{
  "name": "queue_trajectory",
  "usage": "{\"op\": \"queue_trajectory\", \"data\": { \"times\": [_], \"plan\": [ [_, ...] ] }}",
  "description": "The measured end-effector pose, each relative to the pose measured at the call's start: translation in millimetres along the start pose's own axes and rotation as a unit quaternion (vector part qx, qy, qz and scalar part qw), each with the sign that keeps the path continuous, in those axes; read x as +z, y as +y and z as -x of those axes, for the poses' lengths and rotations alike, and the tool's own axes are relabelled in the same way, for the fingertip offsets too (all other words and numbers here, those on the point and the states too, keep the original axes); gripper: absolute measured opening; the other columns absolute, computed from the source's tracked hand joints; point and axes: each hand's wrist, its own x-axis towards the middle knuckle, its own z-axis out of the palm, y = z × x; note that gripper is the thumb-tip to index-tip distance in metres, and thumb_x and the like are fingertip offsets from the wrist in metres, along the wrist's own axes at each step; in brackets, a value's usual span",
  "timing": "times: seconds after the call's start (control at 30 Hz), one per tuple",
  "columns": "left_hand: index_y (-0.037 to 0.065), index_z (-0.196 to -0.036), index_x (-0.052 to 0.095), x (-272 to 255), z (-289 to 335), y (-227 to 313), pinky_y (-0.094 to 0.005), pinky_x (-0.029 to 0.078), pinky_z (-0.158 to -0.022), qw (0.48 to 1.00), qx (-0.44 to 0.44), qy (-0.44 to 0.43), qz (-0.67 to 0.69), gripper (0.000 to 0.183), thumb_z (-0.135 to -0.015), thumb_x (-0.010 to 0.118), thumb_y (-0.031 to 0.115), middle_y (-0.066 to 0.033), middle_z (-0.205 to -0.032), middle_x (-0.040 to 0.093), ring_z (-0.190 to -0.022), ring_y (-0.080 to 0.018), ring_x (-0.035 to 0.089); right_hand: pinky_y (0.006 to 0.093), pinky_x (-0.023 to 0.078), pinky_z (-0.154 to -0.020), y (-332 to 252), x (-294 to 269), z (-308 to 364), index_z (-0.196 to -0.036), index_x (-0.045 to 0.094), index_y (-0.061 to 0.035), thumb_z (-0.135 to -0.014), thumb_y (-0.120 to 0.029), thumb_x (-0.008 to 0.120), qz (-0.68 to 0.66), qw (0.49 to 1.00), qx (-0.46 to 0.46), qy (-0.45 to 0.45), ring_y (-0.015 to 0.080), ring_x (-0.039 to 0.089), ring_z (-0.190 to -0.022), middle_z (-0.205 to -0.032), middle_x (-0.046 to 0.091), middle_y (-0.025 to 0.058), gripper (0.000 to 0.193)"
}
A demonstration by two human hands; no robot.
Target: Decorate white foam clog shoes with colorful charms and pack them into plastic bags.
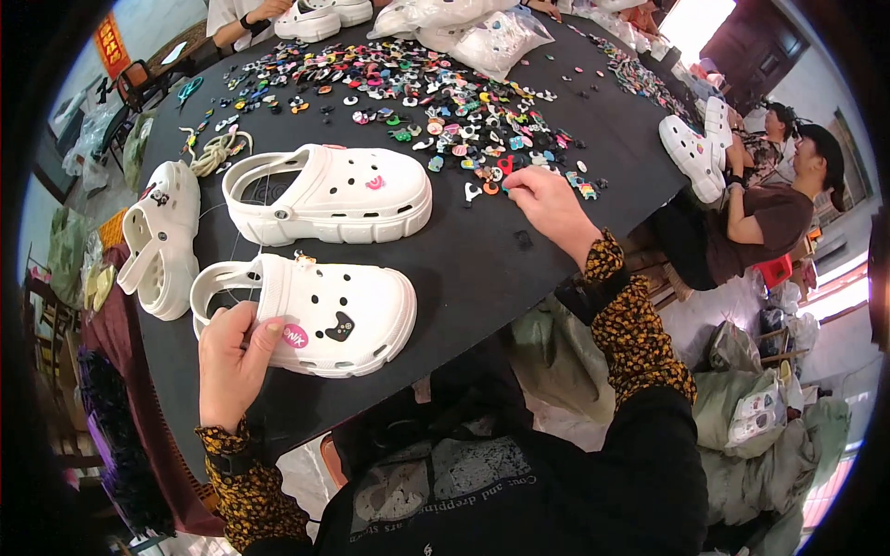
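Gripping the near clog close to its heel end, the left hand closes its fingers inside the opening and lays its thumb outside, just beside a pink oval charm. The clog sits near the slanting front edge of the black table, only a bare strip between. To the right of its toe, open tabletop gives free room as far as the right hand, whose thumb and forefinger tips come together at the border of the charm heap; I cannot tell whether they pinch a charm. Just beyond the near clog stands clog number 2, and number 3 lies by the left edge. Farther off, a coiled cord and teal scissors leave bare table around them, while plastic bags crowd the far side.
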Motion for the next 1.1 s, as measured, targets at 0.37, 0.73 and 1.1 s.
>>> {"op": "queue_trajectory", "data": {
  "times": [0.37,0.73,1.1],
  "plan": [
    [0.0,-0.076,0.059,-1.3,0.8,0.4,-0.0349,0.037,-0.056,1.0,0.008,0.004,0.004,0.026,-0.085,0.065,0.024,-0.0103,-0.063,0.054,-0.06,-0.0245,0.045,0.0397,0.046,-0.08,-3.9,-7.7,-13.6,-0.097,0.063,-0.0013,-0.081,-0.01,0.055,0.092,0.99,-0.075,-0.078,0.0312,0.058,-0.09,-0.091,0.059,0.0146,0.019],
    [0.0,-0.075,0.059,0.1,0.1,-4.6,-0.0349,0.037,-0.056,1.0,-0.005,-0.001,0.029,0.026,-0.084,0.065,0.024,-0.0104,-0.061,0.053,-0.06,-0.0246,0.045,0.0415,0.046,-0.082,-2.3,3.1,-47.7,-0.094,0.065,-0.0001,-0.081,-0.011,0.055,0.11,0.985,-0.046,-0.125,0.0339,0.058,-0.093,-0.096,0.06,0.0168,0.02],
    [-0.002,-0.08,0.06,-3.7,1.3,-7.0,-0.0293,0.038,-0.058,0.999,-0.003,-0.032,-0.002,0.025,-0.087,0.062,0.022,-0.0071,-0.065,0.053,-0.062,-0.0156,0.047,0.0416,0.047,-0.08,11.1,18.2,-61.0,-0.09,0.065,0.0007,-0.079,-0.013,0.059,0.125,0.988,0.022,-0.092,0.035,0.06,-0.089,-0.092,0.062,0.0193,0.018]
  ]
}}
